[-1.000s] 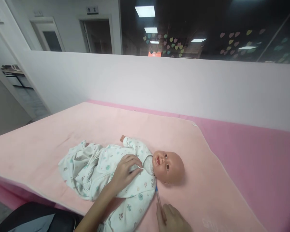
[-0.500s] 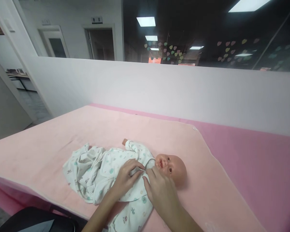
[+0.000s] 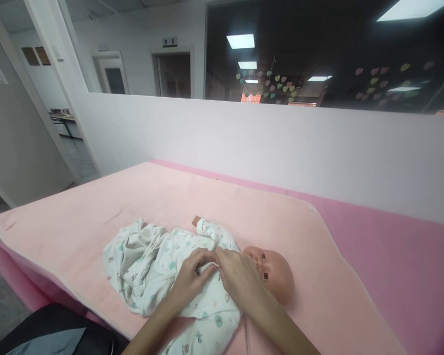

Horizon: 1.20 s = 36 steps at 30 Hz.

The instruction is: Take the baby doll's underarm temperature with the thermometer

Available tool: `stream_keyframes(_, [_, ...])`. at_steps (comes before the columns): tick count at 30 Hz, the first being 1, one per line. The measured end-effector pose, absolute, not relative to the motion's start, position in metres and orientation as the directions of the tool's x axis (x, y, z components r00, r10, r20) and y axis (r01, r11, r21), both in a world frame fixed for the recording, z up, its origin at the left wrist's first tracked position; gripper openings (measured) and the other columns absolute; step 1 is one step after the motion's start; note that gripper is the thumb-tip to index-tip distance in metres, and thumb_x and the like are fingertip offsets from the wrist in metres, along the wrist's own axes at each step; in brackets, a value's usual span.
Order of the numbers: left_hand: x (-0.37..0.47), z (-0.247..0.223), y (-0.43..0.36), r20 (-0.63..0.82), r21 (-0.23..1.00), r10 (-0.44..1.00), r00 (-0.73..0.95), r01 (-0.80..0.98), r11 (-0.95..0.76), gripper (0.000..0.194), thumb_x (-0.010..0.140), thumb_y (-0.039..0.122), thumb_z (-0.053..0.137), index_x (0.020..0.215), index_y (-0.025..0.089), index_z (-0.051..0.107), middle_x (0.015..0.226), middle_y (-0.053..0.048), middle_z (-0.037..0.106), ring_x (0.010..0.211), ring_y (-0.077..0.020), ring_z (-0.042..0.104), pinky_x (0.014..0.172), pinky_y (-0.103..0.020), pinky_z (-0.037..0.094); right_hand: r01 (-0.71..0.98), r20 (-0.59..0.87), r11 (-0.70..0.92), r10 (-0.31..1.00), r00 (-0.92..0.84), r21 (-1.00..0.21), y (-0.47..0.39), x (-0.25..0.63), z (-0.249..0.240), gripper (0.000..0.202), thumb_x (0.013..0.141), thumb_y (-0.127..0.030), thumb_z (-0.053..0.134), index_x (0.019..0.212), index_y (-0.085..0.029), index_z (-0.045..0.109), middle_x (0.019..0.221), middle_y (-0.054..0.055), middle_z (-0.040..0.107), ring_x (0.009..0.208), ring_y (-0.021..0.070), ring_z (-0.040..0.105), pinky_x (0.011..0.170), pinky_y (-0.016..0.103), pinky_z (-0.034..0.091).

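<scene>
A baby doll [image 3: 277,276] lies on its back, head to the right, dressed in a white garment [image 3: 210,301] with small green and brown prints. My left hand [image 3: 194,273] pinches the garment's edge at the upper chest. Right beside it, my right hand [image 3: 237,273] has its fingers closed at the same spot, touching the left fingertips and covering part of the doll's chin. The cloth between the fingertips is mostly hidden. One small doll hand [image 3: 196,220] sticks out of the far sleeve.
Under the doll is a pale pink mat [image 3: 126,192] over a darker pink cover [image 3: 399,251]. The garment's bunched lower part [image 3: 133,266] lies to the left. A white wall [image 3: 266,148] with a window above stands behind. A dark chair [image 3: 52,330] is at the lower left.
The view has turned slightly left. My right hand has moved in against my left, its fingers now closed together at the chest, and it covers more of the doll's face.
</scene>
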<state>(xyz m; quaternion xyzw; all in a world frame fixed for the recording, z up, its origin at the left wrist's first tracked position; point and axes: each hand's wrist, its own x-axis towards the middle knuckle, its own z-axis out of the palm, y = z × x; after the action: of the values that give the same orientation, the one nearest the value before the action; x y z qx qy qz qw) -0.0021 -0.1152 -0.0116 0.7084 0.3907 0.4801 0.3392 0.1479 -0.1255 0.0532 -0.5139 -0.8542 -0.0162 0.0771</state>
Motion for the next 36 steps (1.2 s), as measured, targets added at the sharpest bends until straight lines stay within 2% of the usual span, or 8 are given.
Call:
stream_keyframes(7, [-0.001,-0.014,-0.115,0.406,0.855,0.893,0.194,0.263,-0.447,0.016,0.082,0.026,0.054,0.093,0.019,0.062,0.096,-0.006,0.064,0.091,-0.0204,0.059,0.083,-0.035,0.049,0.883,0.124,0.448,0.893,-0.434,-0.138,-0.120,0.154,0.051,0.012,0.084,-0.013,0.046,0.090,-0.022,0.051,0.068,-0.002,0.061,0.055,0.0116,0.053,0.047,0.024,0.015])
stream_keyframes(11, [0.000,-0.013,-0.115,0.424,0.835,0.882,0.204,0.290,-0.468,0.016,0.081,0.022,0.054,0.094,0.020,0.062,0.096,-0.005,0.064,0.092,-0.0198,0.059,0.084,-0.034,0.049,0.883,0.134,0.433,0.900,-0.414,-0.179,-0.119,0.154,0.052,0.011,0.081,-0.013,0.048,0.087,-0.022,0.051,0.069,-0.003,0.061,0.056,0.0108,0.054,0.047,0.024,0.015])
stream_keyframes(18, [-0.003,-0.017,-0.114,0.463,0.821,0.864,0.198,0.271,-0.502,0.019,0.076,0.011,0.051,0.089,0.019,0.062,0.091,-0.004,0.064,0.087,-0.0178,0.061,0.079,-0.030,0.050,0.945,0.163,0.323,0.936,-0.312,-0.046,-0.130,0.142,0.058,0.021,0.078,-0.005,0.046,0.088,-0.021,0.053,0.068,0.001,0.063,0.060,0.0154,0.058,0.049,0.027,0.014])
stream_keyframes(21, [-0.003,-0.020,-0.114,0.478,0.818,0.858,0.189,0.261,-0.513,0.020,0.074,0.009,0.052,0.089,0.018,0.062,0.089,-0.004,0.064,0.085,-0.0171,0.061,0.078,-0.030,0.050,0.956,0.176,0.291,0.944,-0.281,-0.037,-0.132,0.139,0.056,0.020,0.079,-0.006,0.047,0.088,-0.021,0.054,0.067,0.002,0.062,0.063,0.0164,0.059,0.050,0.027,0.016])
stream_keyframes(29, [-0.003,-0.019,-0.115,0.491,0.818,0.853,0.177,0.245,-0.521,0.021,0.073,0.007,0.053,0.088,0.017,0.062,0.087,-0.004,0.064,0.083,-0.0163,0.062,0.078,-0.029,0.050,0.953,0.166,0.275,0.953,-0.253,-0.127,-0.130,0.137,0.050,0.019,0.083,-0.009,0.044,0.075,-0.018,0.058,0.075,0.004,0.063,0.074,0.0162,0.057,0.055,0.027,0.024])
stream_keyframes(33, [-0.003,-0.020,-0.114,0.479,0.829,0.860,0.176,0.229,-0.510,0.020,0.073,0.007,0.052,0.088,0.017,0.061,0.088,-0.004,0.064,0.083,-0.0166,0.062,0.078,-0.029,0.051,0.927,0.172,0.317,0.943,-0.285,-0.201,-0.126,0.137,0.043,0.018,0.078,-0.005,0.045,0.080,-0.018,0.057,0.075,0.003,0.062,0.071,0.0148,0.056,0.055,0.027,0.024])
stream_keyframes(36, [-0.001,-0.021,-0.114,0.493,0.826,0.855,0.163,0.221,-0.518,0.022,0.074,0.007,0.052,0.092,0.017,0.060,0.089,-0.004,0.064,0.085,-0.0166,0.061,0.080,-0.030,0.051,0.915,0.156,0.304,0.950,-0.271,-0.265,-0.124,0.138,0.041,0.017,0.078,-0.007,0.045,0.080,-0.018,0.058,0.073,0.002,0.063,0.067,0.0143,0.056,0.055,0.026,0.025])
